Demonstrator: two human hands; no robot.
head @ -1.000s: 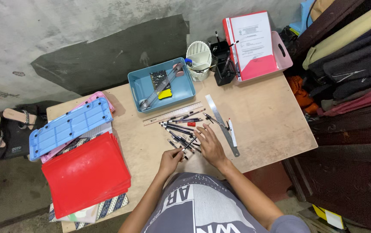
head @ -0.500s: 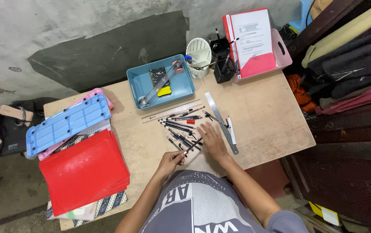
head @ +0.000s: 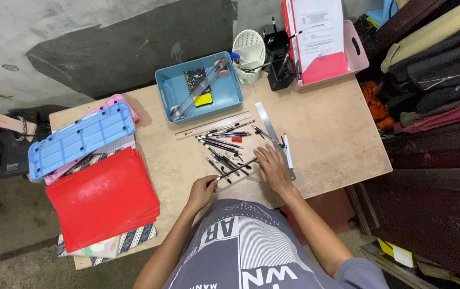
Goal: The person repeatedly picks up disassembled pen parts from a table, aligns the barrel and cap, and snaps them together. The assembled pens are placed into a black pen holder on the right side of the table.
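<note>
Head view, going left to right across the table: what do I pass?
Blue perforated tray → red folders → left hand → loose pens → right hand → white pen.

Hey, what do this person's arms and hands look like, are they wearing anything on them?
Both forearms are bare, and so are the left hand and right hand: no gloves, watch or rings that I can make out. A grey short sleeve covers the right upper arm, part of a grey T-shirt with white stripes and lettering on the front.
</note>
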